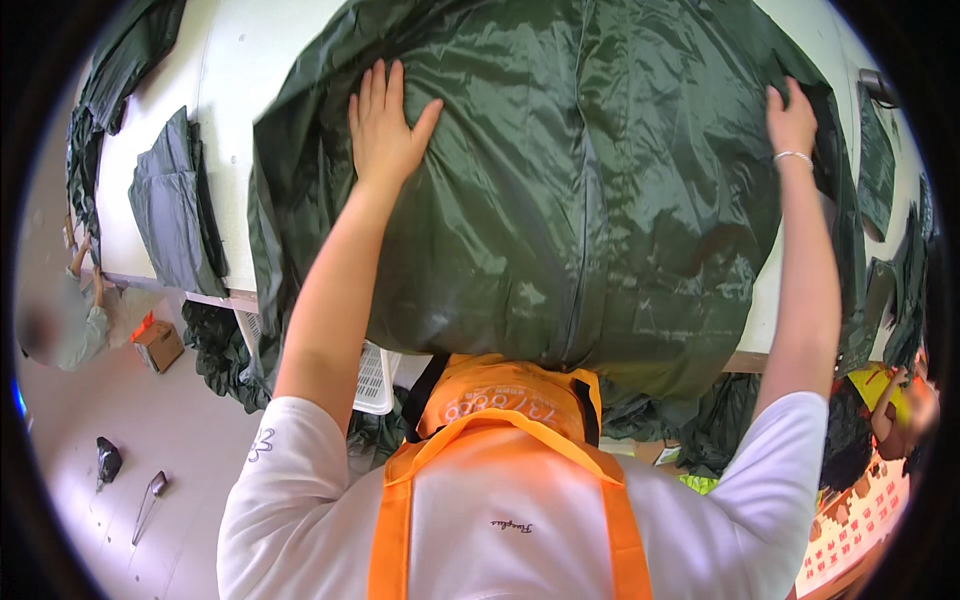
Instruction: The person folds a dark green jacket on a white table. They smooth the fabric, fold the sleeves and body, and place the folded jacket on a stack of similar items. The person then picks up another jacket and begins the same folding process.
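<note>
A glossy dark green raincoat [490,210] lies spread over the white table, a long seam running down its middle and its lower edge hanging over the near side. My left hand [385,130] rests flat on its upper left part, fingers stretched and thumb apart. Close to the garment's right edge, my right hand [792,122] touches the fabric, thumb and forefinger apart; its other fingers are partly hidden. A thin bracelet [793,157] circles my right wrist.
Folded dark green pieces [175,205] lie on the white table [235,60] at left; more garments [876,165] lie at right. Below stand a white plastic basket [375,380] and a cardboard box [158,345]. One person [85,325] is at far left, another [885,405] at far right.
</note>
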The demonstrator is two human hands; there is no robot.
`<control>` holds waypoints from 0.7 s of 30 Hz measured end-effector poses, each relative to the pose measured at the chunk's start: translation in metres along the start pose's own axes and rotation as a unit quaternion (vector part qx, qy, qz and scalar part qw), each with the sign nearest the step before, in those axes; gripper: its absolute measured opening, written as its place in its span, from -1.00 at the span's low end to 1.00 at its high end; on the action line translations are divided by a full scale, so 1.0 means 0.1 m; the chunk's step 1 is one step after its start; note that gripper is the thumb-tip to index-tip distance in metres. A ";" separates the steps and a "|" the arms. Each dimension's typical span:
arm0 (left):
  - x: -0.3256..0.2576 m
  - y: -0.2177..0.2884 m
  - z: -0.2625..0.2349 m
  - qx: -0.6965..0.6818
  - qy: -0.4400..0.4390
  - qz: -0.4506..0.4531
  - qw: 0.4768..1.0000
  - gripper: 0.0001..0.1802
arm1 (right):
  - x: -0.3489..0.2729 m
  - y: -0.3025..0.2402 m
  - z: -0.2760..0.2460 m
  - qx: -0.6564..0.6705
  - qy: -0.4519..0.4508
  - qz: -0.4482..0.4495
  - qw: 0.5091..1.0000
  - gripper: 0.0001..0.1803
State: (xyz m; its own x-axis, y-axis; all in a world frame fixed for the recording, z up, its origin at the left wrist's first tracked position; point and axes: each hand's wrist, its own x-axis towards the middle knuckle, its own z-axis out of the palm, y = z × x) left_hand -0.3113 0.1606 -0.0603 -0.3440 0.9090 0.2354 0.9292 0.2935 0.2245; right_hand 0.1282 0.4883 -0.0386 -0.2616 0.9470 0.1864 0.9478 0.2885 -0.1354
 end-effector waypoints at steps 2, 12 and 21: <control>0.10 -0.08 0.05 0.040 0.029 0.003 0.999 -0.24 | -0.61 -1.05 -0.33 0.225 -0.032 -0.059 0.972 -0.66; -0.61 1.66 -0.44 -0.111 -0.358 -0.055 0.926 -0.45 | -2.87 -1.91 -0.63 0.463 -0.242 0.182 0.833 -0.79; -0.63 1.53 -0.26 -0.491 -0.438 -0.156 0.736 -0.65 | -2.97 -2.13 -0.48 0.396 -0.072 0.118 0.908 -0.89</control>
State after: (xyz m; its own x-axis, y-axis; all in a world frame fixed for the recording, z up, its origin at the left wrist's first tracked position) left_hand -0.1512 0.1401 -0.0160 0.1000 0.8110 -0.5765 0.1292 0.5639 0.8157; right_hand 0.0124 0.1383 -0.0185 -0.1429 0.9879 -0.0605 0.5677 0.0318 -0.8226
